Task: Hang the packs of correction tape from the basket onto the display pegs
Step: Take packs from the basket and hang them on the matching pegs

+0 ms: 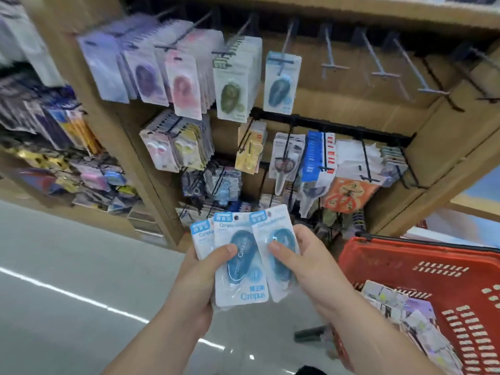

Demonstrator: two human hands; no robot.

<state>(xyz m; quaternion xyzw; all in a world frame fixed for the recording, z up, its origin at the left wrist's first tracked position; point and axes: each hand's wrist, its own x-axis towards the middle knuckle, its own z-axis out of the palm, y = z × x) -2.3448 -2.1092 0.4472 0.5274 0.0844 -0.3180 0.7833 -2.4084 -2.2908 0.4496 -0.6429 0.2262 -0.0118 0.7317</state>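
Observation:
My left hand grips a fanned stack of blue Campus correction tape packs, thumb on the front pack. My right hand pinches the rightmost blue pack of the fan, thumb on its blister. Both hands are below the display. On the top row one blue pack hangs alone on its peg. To its right several bare pegs stick out. A red basket at the lower right holds more packs.
Purple, pink and green tape packs fill the top-row pegs to the left. Scissors and other carded goods hang on the lower black rail. A second wooden rack stands at the left. Grey glossy floor lies below.

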